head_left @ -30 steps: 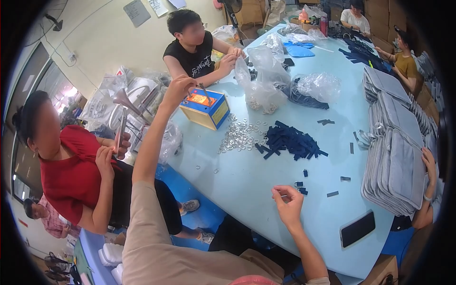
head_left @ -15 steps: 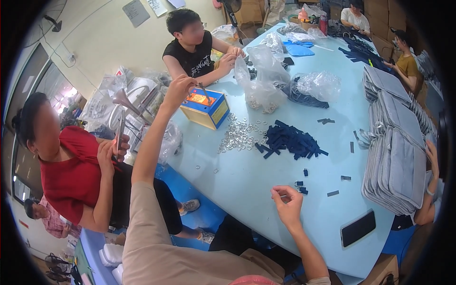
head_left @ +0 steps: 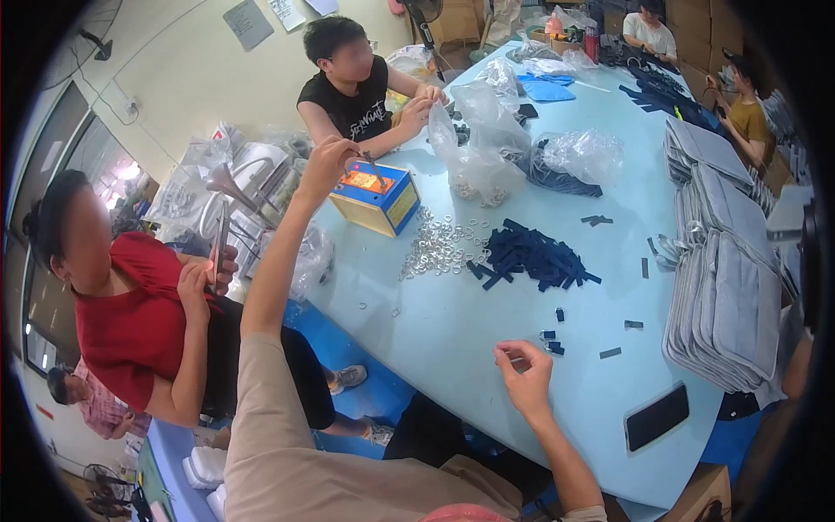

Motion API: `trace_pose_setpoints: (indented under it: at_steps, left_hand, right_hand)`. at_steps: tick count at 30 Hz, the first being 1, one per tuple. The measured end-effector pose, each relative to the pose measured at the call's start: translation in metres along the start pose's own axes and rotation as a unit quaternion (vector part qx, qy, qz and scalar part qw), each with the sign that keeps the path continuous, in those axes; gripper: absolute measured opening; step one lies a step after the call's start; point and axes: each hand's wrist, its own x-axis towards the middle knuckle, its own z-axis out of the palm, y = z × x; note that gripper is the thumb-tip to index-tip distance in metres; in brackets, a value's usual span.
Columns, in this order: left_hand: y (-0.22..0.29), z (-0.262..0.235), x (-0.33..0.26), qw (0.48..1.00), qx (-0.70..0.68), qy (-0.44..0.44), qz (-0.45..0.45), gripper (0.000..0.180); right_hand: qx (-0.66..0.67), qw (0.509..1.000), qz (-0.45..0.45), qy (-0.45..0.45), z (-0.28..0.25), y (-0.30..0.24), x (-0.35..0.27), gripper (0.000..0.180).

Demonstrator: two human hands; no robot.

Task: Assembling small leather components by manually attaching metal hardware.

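Note:
My left hand [head_left: 323, 167] reaches out to a blue and yellow box [head_left: 376, 202] with an orange top panel. Its fingers are pinched together at the box's upper left edge; what they grip, if anything, is hidden. Above the table's near part, my right hand [head_left: 527, 372] is curled, thumb against the forefinger, and nothing can be made out in it. Small dark blue strip pieces with rings [head_left: 548, 335] lie just beyond it. Farther off are a heap of dark blue strips [head_left: 532, 258] and a scatter of silvery rings [head_left: 435, 248].
A tall stack of grey padded cases [head_left: 720, 296] and a black phone [head_left: 657, 418] are at the right. Clear plastic bags [head_left: 483, 157] stand beyond the rings. A person in black sits across the light blue table [head_left: 452, 348]; another in red stands at left.
My two hands have hardly moved. At the right edge, another person's hand has left the stack of grey cases. The seated person at the far right has raised a hand.

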Motion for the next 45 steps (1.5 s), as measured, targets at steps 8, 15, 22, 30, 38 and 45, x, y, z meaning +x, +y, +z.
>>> trace_pose_setpoints:
  at_steps: [8,15,22,30,38,45]
  left_hand:
    - [0.0,0.0,0.006,1.0,0.012,-0.003,0.024,0.014]
    - [-0.005,0.002,-0.004,1.0,0.017,0.003,0.02,0.013]
    - [0.035,-0.011,-0.001,0.997,-0.005,0.08,-0.02,0.015]
    - [0.19,0.021,-0.062,0.807,-0.495,0.05,-0.318,0.014]
    - [0.301,0.053,-0.119,0.674,-0.615,-0.088,-0.399,0.015]
    - [0.335,0.06,-0.131,0.656,-0.628,-0.111,-0.403,0.019]
  right_hand:
    - [-0.008,1.0,-0.003,-0.004,0.002,0.0,0.004,0.01]
    - [-0.01,1.0,-0.001,-0.008,0.003,-0.005,0.002,0.01]
    - [-0.001,1.0,-0.004,-0.002,-0.003,-0.006,-0.006,0.008]
    - [-0.032,0.998,-0.044,0.028,-0.009,-0.018,0.005,0.009]
    - [0.023,0.999,-0.024,0.037,-0.014,-0.02,0.009,0.009]
    - [0.15,0.988,-0.023,0.021,-0.018,-0.028,0.004,0.013]
